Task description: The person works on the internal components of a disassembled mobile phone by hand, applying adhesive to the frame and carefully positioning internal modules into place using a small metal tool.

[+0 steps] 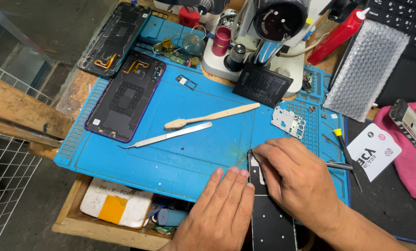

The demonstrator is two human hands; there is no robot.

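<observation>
Left hand (pixel 222 209) flat beside phone (pixel 268 214) — right hand (pixel 294 179) pinching its top edge.

Left hand (pixel 224 204) lies flat, fingers together; right hand (pixel 294 179) curls, knuckles up.

A dark phone screen panel (pixel 269 218) lies under the fingertips of the right hand (pixel 295 179), with the left hand's (pixel 219 211) fingers flat against its left edge. A white card (pixel 374 149) with black and red marks sits well to the right of the right hand's fingers, tilted. A bubble-wrap pouch (pixel 365 69) (silvery, oblong) stands far above them. Below-left of the left fingers, a white packet (pixel 116 204) bears an orange label patch. A black battery (pixel 262 84) with a printed label lies above the fingers.
</observation>
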